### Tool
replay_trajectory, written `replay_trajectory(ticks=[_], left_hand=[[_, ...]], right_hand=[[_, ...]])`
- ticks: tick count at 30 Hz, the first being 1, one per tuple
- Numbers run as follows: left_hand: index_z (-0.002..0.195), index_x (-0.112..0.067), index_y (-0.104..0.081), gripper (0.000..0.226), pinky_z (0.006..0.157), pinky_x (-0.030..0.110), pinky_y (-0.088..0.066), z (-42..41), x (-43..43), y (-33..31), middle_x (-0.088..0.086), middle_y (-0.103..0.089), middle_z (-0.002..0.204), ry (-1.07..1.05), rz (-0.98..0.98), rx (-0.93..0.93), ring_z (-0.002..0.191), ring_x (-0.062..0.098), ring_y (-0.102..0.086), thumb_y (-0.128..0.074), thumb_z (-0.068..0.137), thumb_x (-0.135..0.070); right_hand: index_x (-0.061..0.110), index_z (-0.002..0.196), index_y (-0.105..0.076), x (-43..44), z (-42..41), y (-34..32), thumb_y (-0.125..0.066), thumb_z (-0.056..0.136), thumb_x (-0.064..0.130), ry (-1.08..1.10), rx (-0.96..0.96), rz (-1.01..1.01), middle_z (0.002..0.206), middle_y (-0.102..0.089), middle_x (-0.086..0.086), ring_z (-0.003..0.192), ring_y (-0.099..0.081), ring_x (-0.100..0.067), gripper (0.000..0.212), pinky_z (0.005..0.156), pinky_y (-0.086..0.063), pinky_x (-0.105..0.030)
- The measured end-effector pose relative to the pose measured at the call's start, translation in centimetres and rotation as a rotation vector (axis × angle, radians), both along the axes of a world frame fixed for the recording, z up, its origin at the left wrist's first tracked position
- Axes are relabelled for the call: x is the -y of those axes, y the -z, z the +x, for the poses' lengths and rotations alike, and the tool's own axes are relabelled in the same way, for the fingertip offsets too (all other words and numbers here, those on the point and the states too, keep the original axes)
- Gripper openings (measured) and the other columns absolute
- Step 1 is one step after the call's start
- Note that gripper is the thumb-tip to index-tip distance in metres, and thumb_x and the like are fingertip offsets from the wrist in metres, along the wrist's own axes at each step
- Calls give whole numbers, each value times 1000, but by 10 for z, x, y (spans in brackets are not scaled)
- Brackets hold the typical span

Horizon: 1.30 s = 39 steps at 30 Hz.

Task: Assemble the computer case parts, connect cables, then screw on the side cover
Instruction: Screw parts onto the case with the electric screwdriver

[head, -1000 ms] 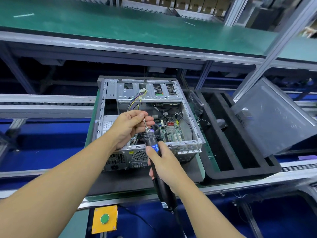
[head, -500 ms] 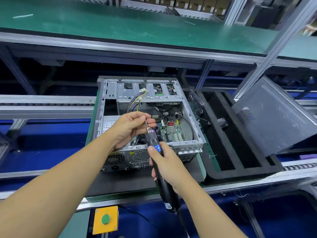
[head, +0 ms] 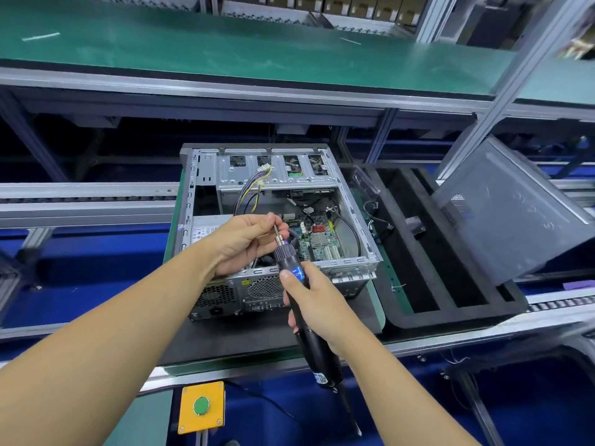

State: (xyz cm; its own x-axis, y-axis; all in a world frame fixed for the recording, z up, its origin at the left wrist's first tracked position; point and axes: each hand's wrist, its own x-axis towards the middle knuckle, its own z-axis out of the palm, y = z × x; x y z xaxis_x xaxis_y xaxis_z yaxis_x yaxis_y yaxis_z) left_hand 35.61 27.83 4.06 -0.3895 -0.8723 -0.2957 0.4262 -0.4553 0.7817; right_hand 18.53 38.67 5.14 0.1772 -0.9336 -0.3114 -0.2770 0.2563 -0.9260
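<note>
The computer case [head: 225, 294] lies open on its side on a dark pallet [head: 244, 336], just beyond both hands. The left hand [head: 244, 243] pinches the bit of the electric screwdriver [head: 288, 259], fingers curled round the tip, probably seating a screw, though none is visible. The right hand [head: 317, 304] grips the tool's black barrel, angled up over the case's rear edge. Inside, the motherboard [head: 322, 243] is mounted, but a coloured cable bundle [head: 251, 191] rests unplugged on the drive bay. The side cover [head: 508, 214] leans well apart on the right, beyond a black foam tray [head: 450, 310]. Cabling and closing appear still to do.
</note>
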Motion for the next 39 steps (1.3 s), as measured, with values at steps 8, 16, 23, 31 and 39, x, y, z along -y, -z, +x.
replay_trajectory(ticks=[8,16,23,31,39], left_hand=[[94,-2,-72,33,93,32,-53,-26,-9,-15,13,-75,95,35,-88,206,95,18,-71,-71,77,-30],[102,6,-72,39,78,19,-56,-27,-15,-33,12,-74,110,277,-141,437,100,17,-71,-67,84,-29],[99,-22,-75,41,67,28,-51,-11,13,-30,-4,-73,85,139,-612,1312,70,12,-64,-53,93,-56],[114,-16,-68,34,86,40,-50,-33,29,7,6,-70,107,733,-713,1753,90,26,-62,-59,95,-43],[105,-18,-52,17,67,34,-38,-15,16,-28,4,-55,91,796,-624,1510,75,20,-47,-60,90,-19]], right_hand=[[44,121,-36,-15,-26,6,-80,71,47,-82,83,70,89,-69,3,70,-67,-15,67,79,-59,-38],[47,141,-35,-47,-41,28,-80,72,25,-45,234,-39,106,-69,10,88,-70,-15,86,96,-56,-40],[25,141,-57,-63,-62,30,-73,83,9,123,583,-62,124,-69,-7,89,-71,-28,61,84,-59,-39],[55,152,-28,-84,-86,50,-62,91,11,75,589,9,136,-64,4,77,-62,-23,82,63,-56,-38],[40,151,-40,-102,-92,74,-61,87,8,129,660,6,132,-65,-2,72,-57,-21,74,56,-51,-35]])
